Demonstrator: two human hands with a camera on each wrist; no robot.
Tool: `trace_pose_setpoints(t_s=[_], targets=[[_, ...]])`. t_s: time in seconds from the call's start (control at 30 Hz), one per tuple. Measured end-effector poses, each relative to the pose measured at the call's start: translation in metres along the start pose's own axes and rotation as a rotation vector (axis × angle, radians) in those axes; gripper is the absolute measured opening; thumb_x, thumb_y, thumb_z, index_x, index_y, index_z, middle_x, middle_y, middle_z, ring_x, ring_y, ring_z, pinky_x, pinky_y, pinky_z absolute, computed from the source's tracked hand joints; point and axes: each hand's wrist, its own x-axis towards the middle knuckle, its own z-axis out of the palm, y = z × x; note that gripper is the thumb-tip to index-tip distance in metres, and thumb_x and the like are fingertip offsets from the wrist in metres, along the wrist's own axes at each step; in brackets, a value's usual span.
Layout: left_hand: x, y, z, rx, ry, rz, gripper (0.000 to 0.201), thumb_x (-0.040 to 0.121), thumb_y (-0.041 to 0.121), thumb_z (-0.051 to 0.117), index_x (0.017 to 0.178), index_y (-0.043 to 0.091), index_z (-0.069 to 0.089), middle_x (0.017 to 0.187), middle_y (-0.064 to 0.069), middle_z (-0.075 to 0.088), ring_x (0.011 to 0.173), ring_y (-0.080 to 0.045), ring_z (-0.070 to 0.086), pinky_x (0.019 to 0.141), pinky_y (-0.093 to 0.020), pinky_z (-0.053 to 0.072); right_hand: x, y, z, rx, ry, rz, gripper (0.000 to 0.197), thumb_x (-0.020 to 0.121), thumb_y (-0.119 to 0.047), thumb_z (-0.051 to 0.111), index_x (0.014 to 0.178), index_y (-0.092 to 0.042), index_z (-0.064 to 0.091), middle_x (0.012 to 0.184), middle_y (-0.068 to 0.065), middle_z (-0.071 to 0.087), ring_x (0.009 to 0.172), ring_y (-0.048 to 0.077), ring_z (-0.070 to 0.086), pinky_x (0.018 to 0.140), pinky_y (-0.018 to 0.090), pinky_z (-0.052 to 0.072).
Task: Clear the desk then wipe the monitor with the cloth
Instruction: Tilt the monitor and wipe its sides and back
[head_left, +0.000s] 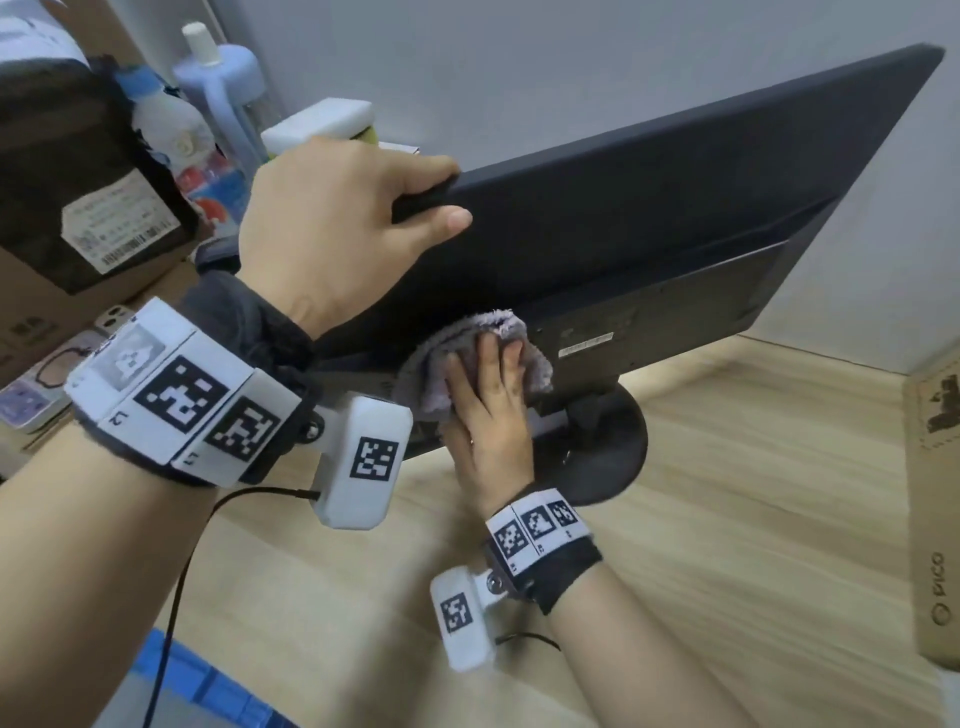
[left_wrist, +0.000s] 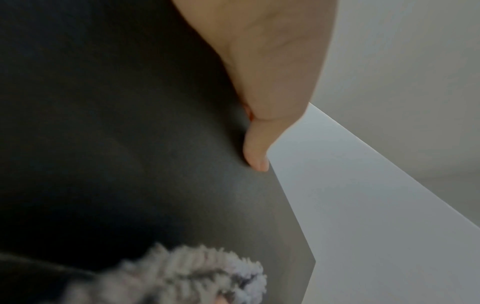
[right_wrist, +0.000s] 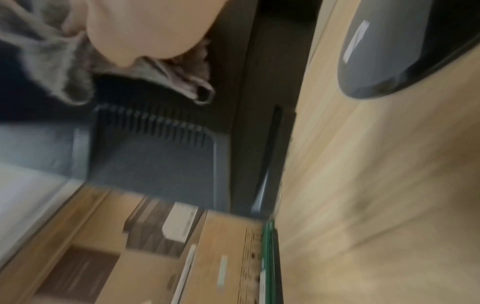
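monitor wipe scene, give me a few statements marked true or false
1. The left hand grips the monitor at its top corner. True.
2. The right hand holds a spray bottle. False: it presses a grey cloth against the monitor's back.
3. The monitor's back panel faces the camera. True.
4. The monitor lies flat on the desk. False: it stands on its round black base.
5. The cloth lies loose on the desk. False: it is under the right hand's fingers.
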Motion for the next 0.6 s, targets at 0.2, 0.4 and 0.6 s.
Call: trace_pose_setpoints(t_s=[0.2, 0.4, 0.6], targets=[[0.002, -0.002, 0.001, 0.023, 0.045, 0.034, 0.035, 0.087, 0.044, 0.052, 0.11, 0.022, 0.066, 0.089, -0.012, 0.069, 0.091, -0.034, 0.056, 0.066, -0.035, 0.035, 0.04, 0.082, -0.054, 0.093, 0.304, 0.575, 0.067, 0.09, -0.038, 0.029, 0.143, 0.0, 0.017, 0.154, 0.02, 0.005, 0.144, 0.026, 0.005, 0.12, 0.035, 0.002], [0.0, -0.005, 0.003, 0.037, 0.072, 0.05, 0.035, 0.087, 0.044, 0.052, 0.112, 0.024, 0.066, 0.088, -0.01, 0.071, 0.09, -0.034, 0.06, 0.067, -0.032, 0.033, 0.065, 0.135, -0.104, 0.242, 0.564, 1.111, 0.055, 0.099, -0.035, 0.023, 0.143, -0.003, 0.019, 0.155, 0.015, 0.018, 0.142, 0.026, 0.021, 0.116, 0.031, 0.013], [0.005, -0.013, 0.006, 0.002, 0.1, 0.036, 0.037, 0.086, 0.045, 0.052, 0.111, 0.023, 0.067, 0.086, -0.012, 0.071, 0.088, -0.034, 0.061, 0.068, -0.031, 0.033, 0.015, 0.023, -0.02, 0.21, 0.203, 0.767, 0.067, 0.092, -0.036, 0.023, 0.144, 0.004, 0.012, 0.154, 0.025, 0.006, 0.144, 0.034, 0.007, 0.117, 0.05, 0.007]])
